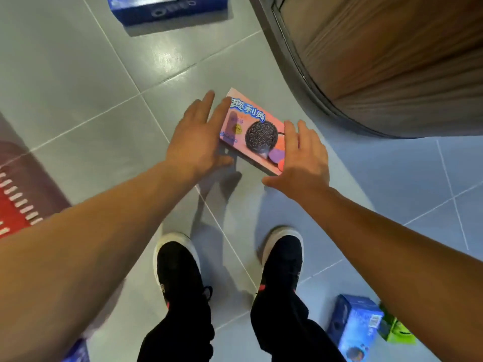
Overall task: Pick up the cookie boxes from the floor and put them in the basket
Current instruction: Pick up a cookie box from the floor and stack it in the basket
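Five boxes show on the floor (78, 74): one pink box (252, 131), three blue ones and one green.

The pink box lies flat on the grey tiles just above centre, its face up, printed with blue-outlined white characters along the top and a dark sandwich cookie with purple and orange shapes below. It is turned so its long edges run from 11 o'clock to 5 o'clock.

The left hand (194, 137) is at the box's 9 o'clock side, fingers straight and together, their tips over the box's upper left corner; whether they touch cannot be told. The right hand (303, 158) is at the box's 4 o'clock end, fingers straight and slightly spread, tips over the lower right edge. Neither hand curls round anything.

A blue box (167, 7) lies at 12 o'clock, cut by the frame. Another blue carton (356, 330) stands at 5 o'clock, with the green box (396, 330) just beside it, partly behind the right forearm. A blue corner (77, 352) shows at 7 o'clock.

The red basket (15, 207) sits at 9 o'clock. Two black shoes (177, 267) stand at 6 o'clock. A wooden door (392, 53) fills 2 o'clock.
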### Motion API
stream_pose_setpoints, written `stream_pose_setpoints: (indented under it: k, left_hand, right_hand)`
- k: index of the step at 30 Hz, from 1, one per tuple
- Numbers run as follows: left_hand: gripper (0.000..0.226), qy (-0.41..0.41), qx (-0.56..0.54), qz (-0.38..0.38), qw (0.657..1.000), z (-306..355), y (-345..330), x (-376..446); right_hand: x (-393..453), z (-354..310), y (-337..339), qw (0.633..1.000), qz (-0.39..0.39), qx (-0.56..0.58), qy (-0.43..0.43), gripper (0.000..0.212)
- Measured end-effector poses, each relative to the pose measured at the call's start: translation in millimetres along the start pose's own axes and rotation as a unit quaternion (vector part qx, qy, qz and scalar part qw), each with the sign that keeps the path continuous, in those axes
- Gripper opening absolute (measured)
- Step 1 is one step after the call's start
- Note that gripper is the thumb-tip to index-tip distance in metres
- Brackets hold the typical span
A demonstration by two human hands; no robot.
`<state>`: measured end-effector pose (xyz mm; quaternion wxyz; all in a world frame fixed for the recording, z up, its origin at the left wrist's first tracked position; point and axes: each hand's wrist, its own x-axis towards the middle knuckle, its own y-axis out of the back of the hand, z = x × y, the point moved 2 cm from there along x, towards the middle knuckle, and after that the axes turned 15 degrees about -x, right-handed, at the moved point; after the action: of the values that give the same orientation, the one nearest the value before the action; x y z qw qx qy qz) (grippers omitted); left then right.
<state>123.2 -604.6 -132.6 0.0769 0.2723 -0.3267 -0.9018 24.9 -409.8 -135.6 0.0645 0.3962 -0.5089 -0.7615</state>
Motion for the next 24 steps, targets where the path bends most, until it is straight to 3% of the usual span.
stream_pose_setpoints:
  k: [3,5,7,11,16,20,24]
  left_hand:
    - [0.124,-0.048,0.085,-0.005,0.995,-8.0,-11.7,33.6]
    - [0.124,-0.056,0.095,-0.019,0.994,-15.1,-19.5,46.7]
    - [0.124,-0.033,0.097,-0.035,0.994,-20.4,-21.5,42.7]
    - [0.122,0.005,0.068,-0.041,0.997,-17.3,-9.6,1.9]
    - [0.113,0.008,-0.041,-0.024,0.999,27.3,48.3,-80.8]
    - [0.114,0.049,-0.075,-0.012,0.996,73.1,100.4,-149.0]
    - [0.110,0.062,-0.089,0.025,0.994,148.6,182.6,-249.6]
  right_hand:
    - [22.7,-8.8,-20.0,0.997,-0.044,0.027,-0.053,0.137]
    - [30.2,-12.8,-26.7,0.997,0.011,0.052,-0.054,0.120]
    - [27.9,-15.7,-22.3,0.997,0.046,0.064,-0.010,0.107]
    - [0.6,-12.0,1.7,0.994,0.053,0.059,0.081,0.100]
    - [-64.8,-5.9,77.4,0.988,0.062,0.017,0.144,0.100]
    - [-128.4,-6.1,151.1,0.985,0.030,0.018,0.169,0.105]
    - [-221.6,-2.1,274.0,0.981,-0.043,-0.013,0.191,0.118]
